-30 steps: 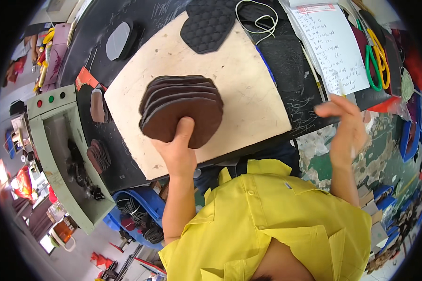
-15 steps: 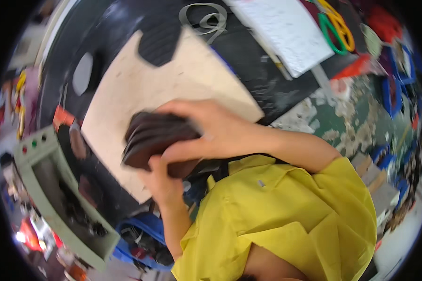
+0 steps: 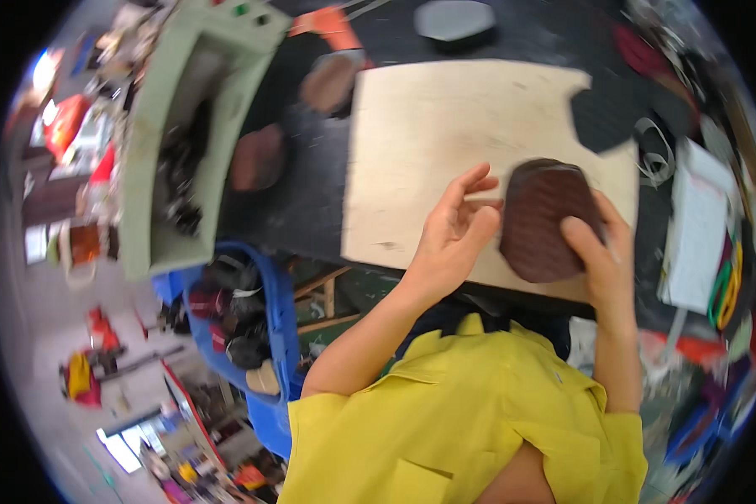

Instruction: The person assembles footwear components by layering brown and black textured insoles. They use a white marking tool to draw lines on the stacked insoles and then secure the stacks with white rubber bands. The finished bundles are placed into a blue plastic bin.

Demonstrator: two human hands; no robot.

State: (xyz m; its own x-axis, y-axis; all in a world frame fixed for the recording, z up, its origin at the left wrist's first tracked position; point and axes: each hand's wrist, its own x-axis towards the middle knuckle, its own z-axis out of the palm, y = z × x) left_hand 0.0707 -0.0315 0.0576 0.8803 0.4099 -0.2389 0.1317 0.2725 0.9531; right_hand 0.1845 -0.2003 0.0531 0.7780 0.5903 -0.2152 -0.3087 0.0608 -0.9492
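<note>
The right hand [image 3: 603, 248] is gripping a rounded, dark-brown, flat-faced stack [image 3: 542, 223], faintly ridged and blackish along its far edge, above the near right of a cream, flat board [image 3: 428, 151]. The left hand [image 3: 458, 239] is hovering just left, fingers parted.

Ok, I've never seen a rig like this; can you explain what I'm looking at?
There's no machine: these are a person's bare hands, seen by a wide fisheye camera worn on the head. It looks down, and straight edges bend toward the rim. The right hand holds a brown rounded piece; blur hides whether others lie beneath. The left hand is open close beside it; I can't tell if they touch. On the dark table lie a pale board and white paper.
</note>
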